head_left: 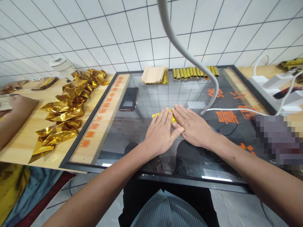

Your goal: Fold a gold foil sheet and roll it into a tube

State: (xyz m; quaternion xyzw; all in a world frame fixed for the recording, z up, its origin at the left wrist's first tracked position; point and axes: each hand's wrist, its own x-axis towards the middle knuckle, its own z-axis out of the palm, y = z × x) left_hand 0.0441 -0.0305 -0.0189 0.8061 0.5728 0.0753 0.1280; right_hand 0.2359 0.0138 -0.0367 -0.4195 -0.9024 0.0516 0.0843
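My left hand point(160, 132) and my right hand point(191, 124) lie flat side by side on the dark glass panel point(146, 148), fingers stretched forward. Under their fingertips is a piece of gold foil paper point(174, 119), mostly covered; only its left end and a bit between the hands show. Whether it is flat or rolled under the fingers I cannot tell. Behind the hands, near the panel's far edge, stand a stack of tan-and-gold paper sheets point(153, 75) and a row of several rolled gold paper tubes point(191, 73).
A phone point(128, 99) lies left on the panel. Folded gold foil pieces point(68, 101) line the wooden table, beside another person's arm point(20, 110). A thick grey cable point(189, 56) hangs in front. At right are a white power strip point(267, 88) and a blurred-out object point(279, 138).
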